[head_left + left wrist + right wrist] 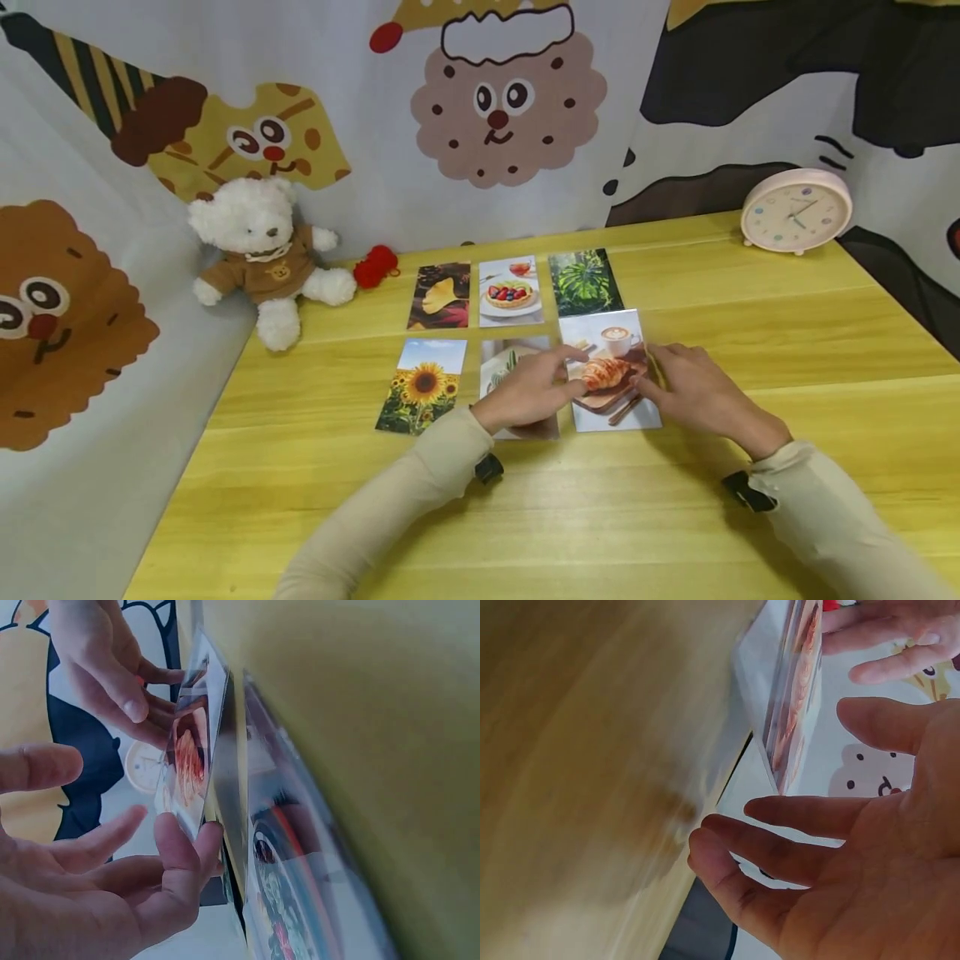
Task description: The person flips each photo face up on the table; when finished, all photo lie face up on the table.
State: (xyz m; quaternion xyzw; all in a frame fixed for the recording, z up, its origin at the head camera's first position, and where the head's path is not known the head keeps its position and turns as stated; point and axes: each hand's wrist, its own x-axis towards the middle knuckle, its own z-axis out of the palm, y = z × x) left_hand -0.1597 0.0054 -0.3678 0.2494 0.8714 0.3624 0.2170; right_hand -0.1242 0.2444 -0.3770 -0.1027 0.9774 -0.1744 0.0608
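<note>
A glossy picture card of a croissant and coffee is between both hands, its far edge overlapping a green leaf card. The left hand touches its left edge with the fingertips, thumb lifted away in the left wrist view. At its right edge is the right hand, fingers loosely extended; in the right wrist view its thumb is free of the card. The left hand partly covers a card with a green plant. Whether the croissant card lies fully flat I cannot tell.
A sunflower card, a ginkgo leaf card and a fruit tart card lie on the wooden table. Behind them sit a white teddy bear, a red plush item and a pink clock.
</note>
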